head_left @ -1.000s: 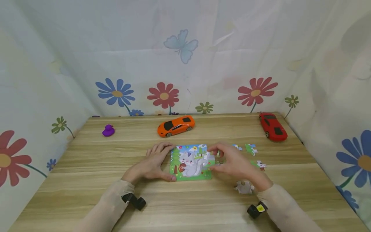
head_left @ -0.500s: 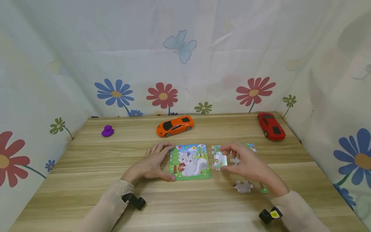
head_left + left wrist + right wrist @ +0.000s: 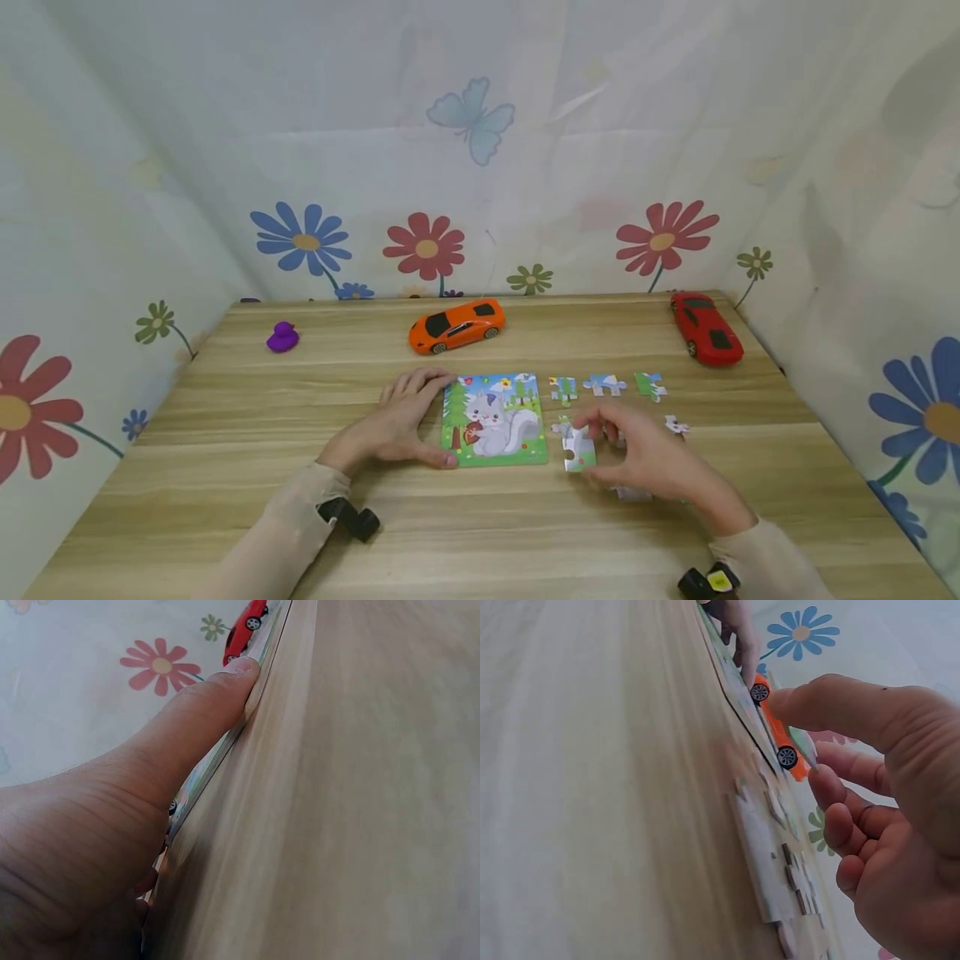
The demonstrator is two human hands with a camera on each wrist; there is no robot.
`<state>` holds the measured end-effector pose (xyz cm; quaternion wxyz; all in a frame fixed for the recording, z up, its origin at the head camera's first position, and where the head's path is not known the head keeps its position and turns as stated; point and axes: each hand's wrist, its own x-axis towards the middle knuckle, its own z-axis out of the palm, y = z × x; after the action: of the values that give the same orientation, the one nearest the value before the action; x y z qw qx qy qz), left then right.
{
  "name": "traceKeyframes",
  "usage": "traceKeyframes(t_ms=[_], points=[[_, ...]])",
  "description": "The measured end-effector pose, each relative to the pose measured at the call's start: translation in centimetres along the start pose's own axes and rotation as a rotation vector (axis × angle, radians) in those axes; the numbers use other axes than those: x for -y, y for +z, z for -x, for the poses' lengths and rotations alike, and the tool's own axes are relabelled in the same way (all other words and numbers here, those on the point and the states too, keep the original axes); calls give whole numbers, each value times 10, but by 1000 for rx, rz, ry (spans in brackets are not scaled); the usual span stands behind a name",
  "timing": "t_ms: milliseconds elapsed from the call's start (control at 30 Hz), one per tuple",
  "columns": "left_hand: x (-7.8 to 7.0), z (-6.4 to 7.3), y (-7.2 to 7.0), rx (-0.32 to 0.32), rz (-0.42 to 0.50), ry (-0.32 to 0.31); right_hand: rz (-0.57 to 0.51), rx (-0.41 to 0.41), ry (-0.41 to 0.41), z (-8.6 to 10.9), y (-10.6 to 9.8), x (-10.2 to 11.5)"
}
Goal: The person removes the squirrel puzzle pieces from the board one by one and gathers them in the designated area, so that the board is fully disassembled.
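A flat square board (image 3: 495, 425) with a grey squirrel picture lies mid-table in the head view. My left hand (image 3: 393, 425) rests at its left side, the thumb along the lower left corner and the fingers by the upper left. To the right of the board, my right hand (image 3: 637, 446) pinches a jigsaw piece (image 3: 579, 452) between thumb and fingers. That piece shows green and grey print and is slightly tilted. In the right wrist view the thumb (image 3: 832, 705) and fingers partly hide it. Another piece (image 3: 559, 425) lies just behind it.
Several loose jigsaw pieces lie around the right hand, among them a blue one (image 3: 604, 384), a green one (image 3: 649, 386) and one (image 3: 677, 425) partly white. An orange toy car (image 3: 456, 327), a red toy car (image 3: 707, 328) and a purple duck (image 3: 282, 337) stand along the back.
My right hand, holding the jigsaw piece, has drawn away from the board's right edge, first rightward, then toward the person. The left hand stays in place.
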<state>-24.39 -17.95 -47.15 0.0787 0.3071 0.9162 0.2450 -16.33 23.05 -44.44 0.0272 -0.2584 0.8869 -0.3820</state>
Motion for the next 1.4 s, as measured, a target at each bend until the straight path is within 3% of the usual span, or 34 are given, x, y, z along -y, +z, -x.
traceKeyframes(t_ms=[100,233,800,1400], points=[[0,-1,-1,-2,-1,-1,1,54,52,2,1,-1],[0,-2,0,5,-5,-2,17,90,50,4,2,-3],[1,0,0,35,-22,0,96,105,12,7,7,-4],[5,0,0,-5,52,23,81,110,32,7,6,1]])
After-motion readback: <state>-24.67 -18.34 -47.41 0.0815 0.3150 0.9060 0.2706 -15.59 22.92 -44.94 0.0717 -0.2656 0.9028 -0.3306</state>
